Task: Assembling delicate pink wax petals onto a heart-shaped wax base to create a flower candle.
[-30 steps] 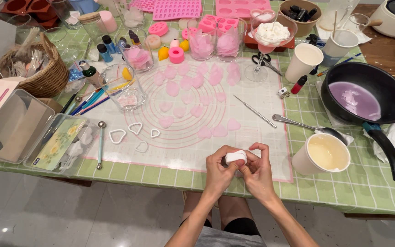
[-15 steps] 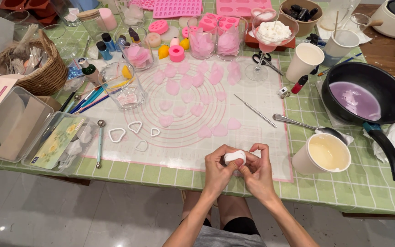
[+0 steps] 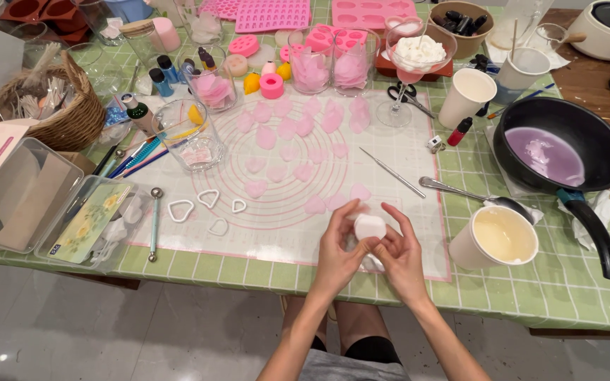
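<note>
Both hands meet over the near edge of a white mat (image 3: 397, 159) with pink circle lines. My left hand (image 3: 339, 247) and my right hand (image 3: 398, 255) together grip a small white lump (image 3: 370, 226), fingers pinching it from both sides. Pale pink heart shapes (image 3: 298, 152) lie scattered across the mat beyond the hands. Three white heart-shaped cutters (image 3: 208, 198) rest on the mat to the left. A thin metal needle tool (image 3: 392, 172) lies just beyond my right hand.
A paper cup of cream liquid (image 3: 504, 237) and a spoon (image 3: 460, 192) sit right of my hands. A black pan (image 3: 563, 152) holds purple liquid. Clear plastic boxes (image 3: 51, 204) and a wicker basket (image 3: 65, 106) stand left. Glass jars, pink moulds (image 3: 273, 13) and cups crowd the far side.
The hands have kept hold of the white lump, with only slight finger movement kneading it. Nothing else on the table has moved.
</note>
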